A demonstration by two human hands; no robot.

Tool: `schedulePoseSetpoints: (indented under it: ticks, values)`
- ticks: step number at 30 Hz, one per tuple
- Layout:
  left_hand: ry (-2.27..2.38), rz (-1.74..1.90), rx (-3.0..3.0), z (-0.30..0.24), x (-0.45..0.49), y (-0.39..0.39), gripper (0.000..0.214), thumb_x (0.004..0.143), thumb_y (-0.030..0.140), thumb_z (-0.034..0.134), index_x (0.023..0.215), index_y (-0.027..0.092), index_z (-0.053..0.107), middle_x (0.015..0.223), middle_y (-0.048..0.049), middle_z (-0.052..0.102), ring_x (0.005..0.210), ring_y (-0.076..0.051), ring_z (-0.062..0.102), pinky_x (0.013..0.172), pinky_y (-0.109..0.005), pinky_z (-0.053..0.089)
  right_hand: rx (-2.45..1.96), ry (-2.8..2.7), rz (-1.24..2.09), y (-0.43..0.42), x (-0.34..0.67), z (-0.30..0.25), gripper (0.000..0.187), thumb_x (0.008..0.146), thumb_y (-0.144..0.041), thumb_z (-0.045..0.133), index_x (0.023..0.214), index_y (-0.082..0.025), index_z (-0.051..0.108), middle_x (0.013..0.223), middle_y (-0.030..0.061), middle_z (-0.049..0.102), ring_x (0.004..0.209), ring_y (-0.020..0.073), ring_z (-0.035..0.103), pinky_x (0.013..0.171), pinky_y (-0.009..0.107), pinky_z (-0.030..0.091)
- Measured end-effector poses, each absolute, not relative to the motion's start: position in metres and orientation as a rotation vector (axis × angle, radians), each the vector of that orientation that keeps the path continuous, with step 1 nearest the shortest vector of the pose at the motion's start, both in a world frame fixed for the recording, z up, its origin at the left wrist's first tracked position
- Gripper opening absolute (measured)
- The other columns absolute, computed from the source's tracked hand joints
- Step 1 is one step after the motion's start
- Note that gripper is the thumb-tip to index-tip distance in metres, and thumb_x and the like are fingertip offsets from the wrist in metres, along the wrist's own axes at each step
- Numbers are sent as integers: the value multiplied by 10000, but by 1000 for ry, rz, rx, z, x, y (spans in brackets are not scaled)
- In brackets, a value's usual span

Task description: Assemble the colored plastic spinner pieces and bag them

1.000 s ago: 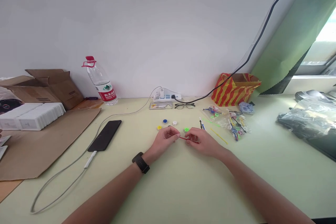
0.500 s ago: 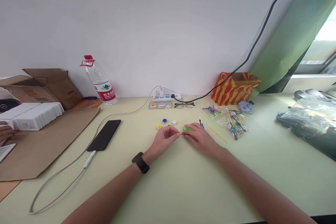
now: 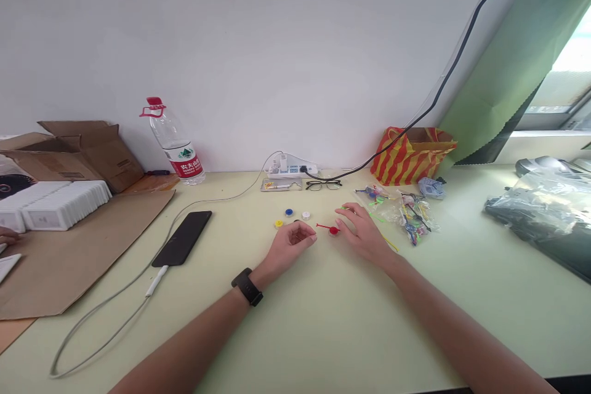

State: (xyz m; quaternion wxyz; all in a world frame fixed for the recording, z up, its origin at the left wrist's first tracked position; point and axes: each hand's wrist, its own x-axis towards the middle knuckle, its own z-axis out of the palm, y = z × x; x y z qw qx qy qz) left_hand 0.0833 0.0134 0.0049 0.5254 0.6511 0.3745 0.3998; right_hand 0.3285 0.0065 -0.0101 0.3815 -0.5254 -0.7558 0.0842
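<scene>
My left hand (image 3: pixel 292 244) rests on the table with its fingers curled and thumb and forefinger tips together; anything small between them is hidden. Just right of those tips lies a small red round piece (image 3: pixel 333 231) with a thin red stick (image 3: pixel 324 226) pointing left. My right hand (image 3: pixel 364 235) is beside it, fingers apart, its fingertips close to a bit of green plastic (image 3: pixel 344 208). Blue (image 3: pixel 289 212), white (image 3: pixel 306 215) and yellow (image 3: pixel 279 223) round pieces sit behind my left hand. A yellow stick (image 3: pixel 391 244) shows partly past my right hand.
Plastic bags of coloured parts (image 3: pixel 413 218) lie to the right, before a striped bag (image 3: pixel 410 157). Glasses (image 3: pixel 324 184) and a power strip (image 3: pixel 295 170) are at the wall. A phone (image 3: pixel 183 238) and bottle (image 3: pixel 178 141) stand left; another person's hand (image 3: pixel 7 237) is at the edge.
My right hand has let go of the red stick and moved right and slightly back, its fingers spreading. The red round piece now shows. My left hand has hardly moved.
</scene>
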Motion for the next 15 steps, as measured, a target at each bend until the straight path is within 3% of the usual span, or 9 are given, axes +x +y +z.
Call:
schedulePoseSetpoints:
  ticks: [4, 9, 15]
  values:
    - [949, 1027, 1615, 5, 84, 14, 275, 872, 446, 748, 879, 175, 699, 845, -32, 671, 784, -167, 604, 703, -275, 475, -1112, -2103, 329, -9, 320, 5, 284, 1008, -303, 570, 1260, -282, 698, 1299, 103, 602, 1232, 265, 556, 1066, 462, 487]
    - [996, 1011, 1728, 6, 84, 12, 250, 896, 433, 712, 959, 191, 713, 952, -48, 702, 811, -177, 623, 677, -276, 490, -942, -2367, 464, -26, 309, 16, 343, 937, -301, 696, 1280, -304, 698, 1355, 90, 613, 1338, 290, 478, 1106, 483, 464]
    - [1019, 852, 1997, 0, 85, 6, 207, 892, 323, 706, 1068, 221, 743, 1002, -53, 720, 914, -209, 639, 785, -322, 500, -1048, -2124, 442, -4, 331, 8, 232, 978, -313, 626, 1190, -275, 710, 1158, 78, 704, 1125, 246, 623, 991, 421, 525]
